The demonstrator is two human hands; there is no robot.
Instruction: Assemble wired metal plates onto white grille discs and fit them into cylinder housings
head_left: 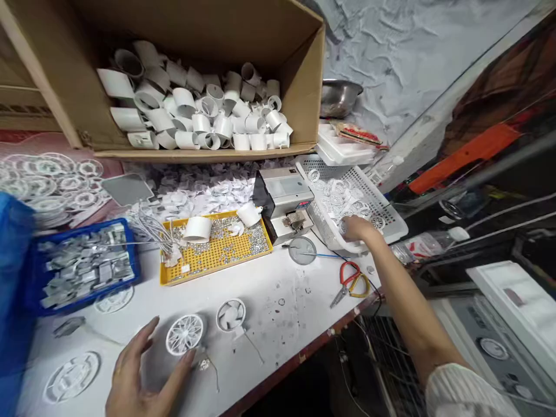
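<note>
White basket: right hand, grip unclear.

White stained desk, yellow perforated tray, blue tray of metallic pieces, white basket, silver machine, pliers, spoked white disc, bladed white ring.

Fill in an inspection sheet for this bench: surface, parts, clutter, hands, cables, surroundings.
Surface: white tabletop, dark specks scattered.
Parts: round grille; small fan to its right; white basket holding more grilles.
Clutter: pliers with red and yellow handles; yellow tray with small metal pieces; blue tray, filled.
Hands: left hand spread open, thumb at the grille's edge, contact unclear; right hand at the basket, grip unclear.
Cables: white wires bunched at the yellow tray's left end.
Surroundings: cardboard box of white cylinders behind; metal bowl beyond the basket.
</note>
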